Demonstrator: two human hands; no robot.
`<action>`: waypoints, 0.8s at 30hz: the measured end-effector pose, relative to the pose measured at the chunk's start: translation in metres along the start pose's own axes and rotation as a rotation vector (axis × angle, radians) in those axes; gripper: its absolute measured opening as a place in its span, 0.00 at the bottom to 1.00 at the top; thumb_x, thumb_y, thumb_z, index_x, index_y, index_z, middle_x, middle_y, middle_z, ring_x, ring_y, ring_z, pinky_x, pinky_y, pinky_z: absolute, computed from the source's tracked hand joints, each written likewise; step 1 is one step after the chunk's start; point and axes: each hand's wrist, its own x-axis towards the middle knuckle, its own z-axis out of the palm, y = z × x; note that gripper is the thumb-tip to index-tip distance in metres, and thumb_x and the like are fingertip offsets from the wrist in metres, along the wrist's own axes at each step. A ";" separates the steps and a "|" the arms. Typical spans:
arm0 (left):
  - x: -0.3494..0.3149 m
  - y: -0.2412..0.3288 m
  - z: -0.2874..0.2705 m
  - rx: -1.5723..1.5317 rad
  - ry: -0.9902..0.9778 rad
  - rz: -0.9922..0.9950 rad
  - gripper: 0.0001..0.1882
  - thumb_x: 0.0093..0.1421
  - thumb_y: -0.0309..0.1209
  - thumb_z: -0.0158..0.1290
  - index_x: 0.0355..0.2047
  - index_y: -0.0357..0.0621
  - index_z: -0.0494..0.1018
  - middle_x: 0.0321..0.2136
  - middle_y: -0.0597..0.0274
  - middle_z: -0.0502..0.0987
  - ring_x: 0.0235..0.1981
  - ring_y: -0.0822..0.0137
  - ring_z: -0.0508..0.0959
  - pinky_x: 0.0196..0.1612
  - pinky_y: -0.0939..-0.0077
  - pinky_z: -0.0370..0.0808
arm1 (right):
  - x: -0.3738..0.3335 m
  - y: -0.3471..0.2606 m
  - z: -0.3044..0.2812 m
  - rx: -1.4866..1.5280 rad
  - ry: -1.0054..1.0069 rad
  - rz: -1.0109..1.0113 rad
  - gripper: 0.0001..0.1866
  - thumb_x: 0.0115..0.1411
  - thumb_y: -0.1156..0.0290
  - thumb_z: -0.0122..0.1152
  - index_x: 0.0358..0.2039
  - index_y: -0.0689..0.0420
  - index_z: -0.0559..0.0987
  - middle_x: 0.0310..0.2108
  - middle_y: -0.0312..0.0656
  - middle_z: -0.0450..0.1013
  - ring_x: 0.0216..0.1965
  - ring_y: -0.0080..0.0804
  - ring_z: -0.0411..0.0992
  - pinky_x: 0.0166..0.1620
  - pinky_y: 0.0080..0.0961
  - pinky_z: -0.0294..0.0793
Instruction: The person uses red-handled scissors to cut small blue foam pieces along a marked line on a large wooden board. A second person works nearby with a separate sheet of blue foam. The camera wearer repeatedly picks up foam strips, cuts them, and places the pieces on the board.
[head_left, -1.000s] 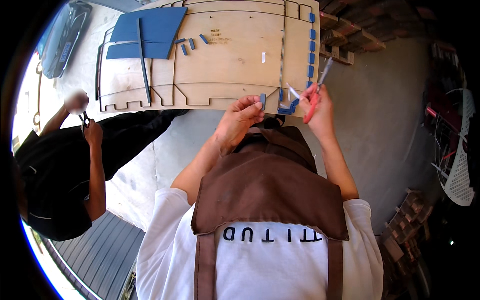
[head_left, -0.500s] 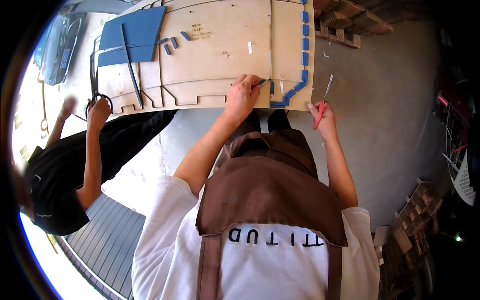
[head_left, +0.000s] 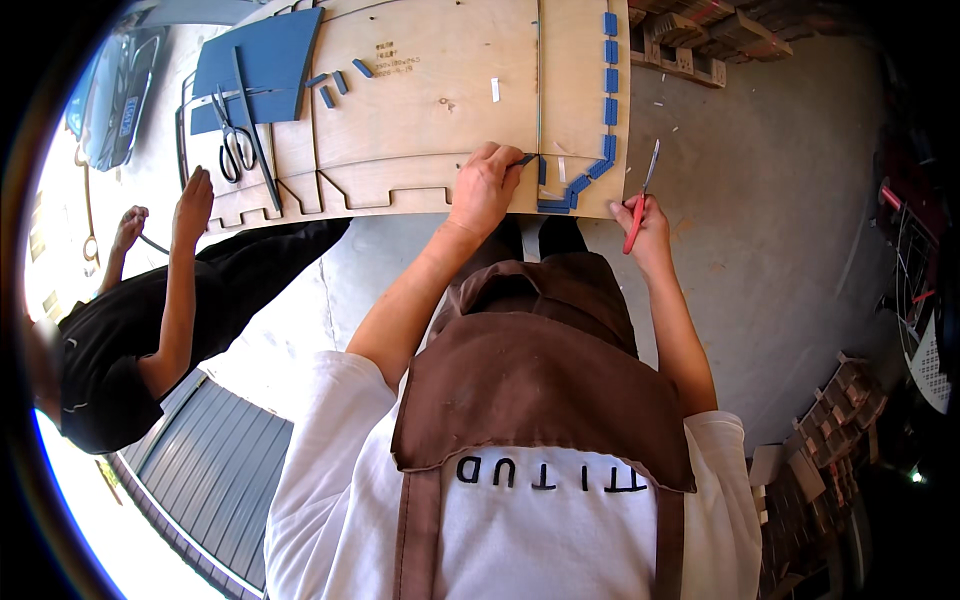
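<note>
head camera, left of a side-by-side fisheye pair | from: the wearer's head | facing: steeply down, past white short-sleeved shirt (head_left: 560,540) and brown cloth apron (head_left: 540,400) to flat pale plywood board (head_left: 415,125) at frame top | range: shirt very close, board farther off

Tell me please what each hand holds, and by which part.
The right hand holds scissors by the red handles. The left hand touches a small dark piece; whether gripped cannot be told.

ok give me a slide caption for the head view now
Left hand holding a small strip over the board, red scissors in the right hand.
</note>
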 end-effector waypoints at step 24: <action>-0.023 0.060 -0.047 0.040 -0.085 0.669 0.18 0.42 0.18 0.59 0.37 0.42 0.75 0.33 0.61 0.73 0.34 0.60 0.76 0.34 0.69 0.75 | -0.034 -0.141 0.004 0.106 -0.558 -0.192 0.09 0.55 0.76 0.64 0.31 0.59 0.71 0.28 0.33 0.73 0.29 0.18 0.68 0.34 0.18 0.69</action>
